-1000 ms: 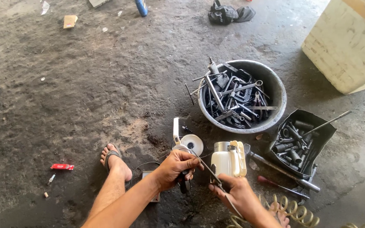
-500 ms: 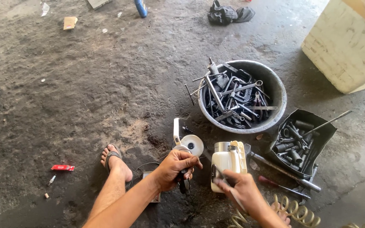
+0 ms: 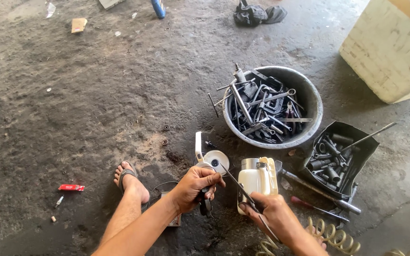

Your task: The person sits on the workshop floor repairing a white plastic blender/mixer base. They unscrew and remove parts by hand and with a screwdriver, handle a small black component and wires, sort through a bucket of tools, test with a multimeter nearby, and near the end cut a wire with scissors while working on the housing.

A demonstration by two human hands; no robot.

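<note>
My left hand [image 3: 193,187] is closed around a small dark part with a round white piece [image 3: 214,159] at its top, low in the middle of the view. My right hand [image 3: 274,215] grips the lower end of a thin dark rod [image 3: 236,185] that slants up-left to the part in my left hand. Just behind the rod stands a cream plastic jug-like container [image 3: 257,180] with a metal top. My foot in a sandal [image 3: 129,180] rests on the ground to the left.
A round metal basin [image 3: 309,102] holds several wrenches and tools. A dark tray [image 3: 357,156] of sockets lies at right, with a screwdriver [image 3: 309,205], a long bar and a coiled hose [image 3: 330,237]. A pale block stands top right. A red lighter [image 3: 70,187] lies at left.
My right hand has shifted slightly along the rod, and the rod's tip stays at the part in my left hand. The view has barely moved.
</note>
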